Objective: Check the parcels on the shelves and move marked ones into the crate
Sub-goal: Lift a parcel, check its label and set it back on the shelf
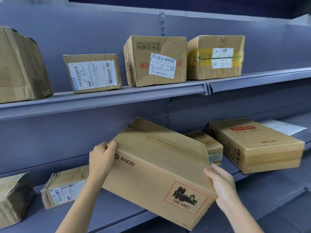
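Cardboard PICO box [159, 169] (tilted) in both grips

Even, soft overhead light, shadow under the upper shelf [117, 98], wide-angle bowing and slight blur at edges (centre sharper).

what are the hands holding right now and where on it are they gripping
Both hands hold the PICO box, tilted at the lower shelf's front. The left hand grips its upper left corner; the right hand holds its right end.

Nine brown cardboard parcels [158, 172] show: four on the upper grey metal shelf [117, 96], five at the lower grey metal shelf [121, 209]. Two hands [101, 158].
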Demonstrator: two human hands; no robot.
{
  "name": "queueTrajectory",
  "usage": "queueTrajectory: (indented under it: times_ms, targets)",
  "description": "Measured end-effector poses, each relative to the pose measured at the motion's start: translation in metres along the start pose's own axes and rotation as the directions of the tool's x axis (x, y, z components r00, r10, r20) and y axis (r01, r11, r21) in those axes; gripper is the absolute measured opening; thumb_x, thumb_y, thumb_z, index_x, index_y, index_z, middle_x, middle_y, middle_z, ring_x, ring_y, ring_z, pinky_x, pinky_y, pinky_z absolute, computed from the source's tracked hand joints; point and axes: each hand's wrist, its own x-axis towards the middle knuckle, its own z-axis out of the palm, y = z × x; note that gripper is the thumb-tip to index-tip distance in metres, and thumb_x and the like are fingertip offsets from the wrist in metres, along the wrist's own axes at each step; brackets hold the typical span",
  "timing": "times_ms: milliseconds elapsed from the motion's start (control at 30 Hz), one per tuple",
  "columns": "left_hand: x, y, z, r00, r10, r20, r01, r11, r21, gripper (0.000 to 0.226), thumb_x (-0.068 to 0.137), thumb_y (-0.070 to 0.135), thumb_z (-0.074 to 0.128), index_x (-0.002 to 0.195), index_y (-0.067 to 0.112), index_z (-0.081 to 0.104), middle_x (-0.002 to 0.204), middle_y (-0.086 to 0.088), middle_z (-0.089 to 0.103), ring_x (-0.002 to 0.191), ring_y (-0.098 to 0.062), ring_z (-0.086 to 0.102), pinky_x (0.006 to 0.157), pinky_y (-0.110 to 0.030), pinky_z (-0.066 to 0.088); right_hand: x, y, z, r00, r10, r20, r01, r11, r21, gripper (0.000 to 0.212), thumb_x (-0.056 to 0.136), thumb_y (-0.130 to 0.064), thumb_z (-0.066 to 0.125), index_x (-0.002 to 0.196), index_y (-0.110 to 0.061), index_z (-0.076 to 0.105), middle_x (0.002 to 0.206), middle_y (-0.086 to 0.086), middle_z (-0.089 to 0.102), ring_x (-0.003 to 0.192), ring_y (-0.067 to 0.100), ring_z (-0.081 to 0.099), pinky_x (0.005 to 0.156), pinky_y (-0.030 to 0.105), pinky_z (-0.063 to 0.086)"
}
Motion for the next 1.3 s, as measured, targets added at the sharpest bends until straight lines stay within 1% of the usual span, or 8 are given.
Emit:
queueTrajectory:
  times_ms: [333,433,533,633,700,967,1067,1300]
  targets:
    - [-0.008,-0.081,0.024,0.930,-0.367,0.031,0.352,0.862,-0.365,0.042,0.070,0.044,0.049,0.088,0.007,0.057,0.095,-0.008,0.054,0.091,-0.027,0.047,0.079,-0.038,0.034,-0.001,0.018,0.022,0.996,-0.089,-0.014,0.088,0.992,-0.088,0.028,0.091,0.000,0.051,0.099,-0.023,0.064,0.100,-0.003,0.068,0.095,0.021,0.063,0.090,0.044,0.049]
    - [-0.018,-0.094,0.038,0.909,-0.416,0.019,0.392,0.838,-0.379,0.052,0.090,0.036,0.051,0.136,0.015,0.037,0.137,-0.008,0.042,0.123,-0.027,0.040,0.100,-0.040,0.030,-0.001,0.017,0.032,0.992,-0.124,-0.015,0.122,0.989,-0.083,0.027,0.091,0.002,0.049,0.101,-0.021,0.059,0.091,-0.009,0.063,0.091,0.017,0.061,0.089,0.040,0.048]
    - [-0.014,-0.093,0.048,0.922,-0.386,-0.006,0.354,0.852,-0.385,0.084,0.086,0.036,0.060,0.149,0.015,0.009,0.155,-0.008,0.017,0.142,-0.028,0.019,0.116,-0.044,0.017,-0.002,0.017,0.041,0.991,-0.134,-0.030,0.131,0.987,-0.092,0.030,0.092,0.000,0.047,0.086,-0.026,0.060,0.089,-0.006,0.065,0.087,0.017,0.061,0.082,0.038,0.049]
    - [-0.013,-0.085,0.059,0.928,-0.372,0.009,0.357,0.883,-0.306,0.096,0.083,0.038,0.063,0.148,0.005,0.001,0.157,-0.014,-0.001,0.145,-0.024,0.001,0.117,-0.041,0.006,-0.011,0.027,0.051,0.992,-0.127,-0.025,0.126,0.990,-0.063,0.027,0.094,-0.018,0.050,0.120,-0.017,0.058,0.119,0.000,0.062,0.106,0.019,0.058,0.097,0.042,0.045]
    - [-0.017,-0.080,0.068,0.940,-0.341,0.021,0.337,0.912,-0.236,0.105,0.070,0.055,0.060,0.145,0.000,0.011,0.154,-0.018,0.012,0.143,-0.027,0.012,0.115,-0.041,0.014,-0.018,0.035,0.056,0.995,-0.101,0.017,0.101,0.995,-0.010,0.041,0.096,-0.021,0.047,0.135,-0.013,0.046,0.126,-0.007,0.052,0.114,0.014,0.050,0.102,0.034,0.038]
    - [-0.024,-0.101,0.084,0.915,-0.273,0.297,0.371,0.859,-0.352,0.103,0.054,0.063,0.067,0.141,0.038,0.018,0.153,-0.001,0.024,0.141,-0.021,0.024,0.115,-0.048,0.023,-0.041,0.056,0.071,0.989,-0.059,0.138,0.070,0.995,-0.077,0.044,0.093,-0.001,0.046,0.137,-0.010,0.044,0.139,0.004,0.048,0.125,0.016,0.045,0.102,0.026,0.034]
    - [-0.024,-0.101,0.080,0.918,-0.256,0.303,0.358,0.863,-0.356,0.101,0.053,0.066,0.071,0.137,0.040,0.022,0.151,-0.002,0.029,0.140,-0.023,0.026,0.114,-0.049,0.025,-0.032,0.042,0.060,0.985,-0.134,0.105,0.151,0.973,-0.174,0.045,0.091,0.001,0.050,0.134,-0.010,0.046,0.133,0.004,0.052,0.117,0.014,0.049,0.100,0.029,0.036]
    - [-0.030,-0.081,0.066,0.933,-0.180,0.310,0.299,0.867,-0.399,0.086,0.054,0.053,0.067,0.128,0.030,0.030,0.135,-0.005,0.043,0.126,-0.022,0.042,0.108,-0.046,0.035,0.055,0.004,0.039,0.971,-0.212,0.111,0.237,0.787,-0.570,0.057,0.092,-0.025,0.053,0.144,-0.023,0.029,0.152,0.001,0.028,0.139,0.024,0.027,0.112,0.046,0.026]
